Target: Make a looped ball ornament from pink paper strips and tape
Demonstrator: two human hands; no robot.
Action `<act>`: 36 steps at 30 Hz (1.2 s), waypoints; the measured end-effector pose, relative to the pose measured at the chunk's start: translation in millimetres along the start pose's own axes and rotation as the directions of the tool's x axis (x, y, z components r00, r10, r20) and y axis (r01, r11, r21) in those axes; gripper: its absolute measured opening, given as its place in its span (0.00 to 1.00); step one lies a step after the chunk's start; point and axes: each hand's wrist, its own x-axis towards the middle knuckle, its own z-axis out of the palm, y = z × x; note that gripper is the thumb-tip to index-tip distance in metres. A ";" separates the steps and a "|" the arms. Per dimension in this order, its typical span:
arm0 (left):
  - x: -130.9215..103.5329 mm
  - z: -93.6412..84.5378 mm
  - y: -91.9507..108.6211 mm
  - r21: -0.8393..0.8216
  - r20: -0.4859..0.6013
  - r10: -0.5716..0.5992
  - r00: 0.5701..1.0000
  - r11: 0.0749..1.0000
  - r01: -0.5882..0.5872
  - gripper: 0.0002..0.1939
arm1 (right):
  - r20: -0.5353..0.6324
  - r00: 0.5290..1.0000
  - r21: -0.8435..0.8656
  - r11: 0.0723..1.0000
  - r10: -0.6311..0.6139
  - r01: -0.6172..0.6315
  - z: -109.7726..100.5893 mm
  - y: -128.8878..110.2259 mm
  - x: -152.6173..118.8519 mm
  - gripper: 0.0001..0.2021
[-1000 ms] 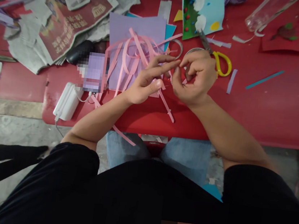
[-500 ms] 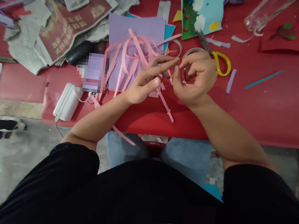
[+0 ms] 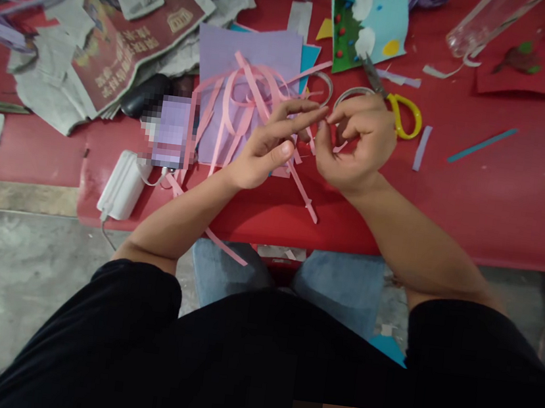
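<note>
My left hand (image 3: 271, 141) is over the pile of pink paper strips (image 3: 239, 104), fingers stretched out toward the right and thumb apart. Its forefinger tip meets my right hand (image 3: 359, 145), whose thumb and forefinger are pinched together there. Whatever sits in that pinch is too small to make out. Beneath the strips lies lilac paper (image 3: 217, 48) over blue sheets. Just beyond my fingers are two rings that look like tape rolls (image 3: 327, 85). Scissors with yellow handles (image 3: 405, 118) lie beside my right hand, blades pointing away.
Crumpled newspaper (image 3: 117, 46) covers the back left. A black mouse-shaped object (image 3: 145, 96) and a white power bank (image 3: 124, 187) with a cable lie left. A decorated card (image 3: 384, 22), a clear bottle (image 3: 477, 27) and red paper (image 3: 520, 82) occupy the back right.
My hands stay almost still, fingertips together. The dark-clothed leg and shoe of another person at the left edge have all but gone from view.
</note>
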 end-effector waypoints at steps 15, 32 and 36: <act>-0.4 6.2 5.8 -0.013 0.011 -0.001 1.000 1.000 0.001 0.44 | -0.012 0.997 -0.029 0.996 0.081 -0.082 -8.4 -17.7 -2.3 0.22; -1.2 4.9 8.8 0.022 0.024 -0.010 1.000 1.000 0.010 0.42 | 0.044 0.994 -0.031 0.995 0.101 -0.099 -8.6 -23.7 0.7 0.27; -1.6 6.0 10.3 -0.036 -0.012 -0.071 0.997 0.997 0.071 0.40 | 0.080 0.987 -0.012 0.990 0.142 -0.142 -7.2 -19.6 -1.0 0.23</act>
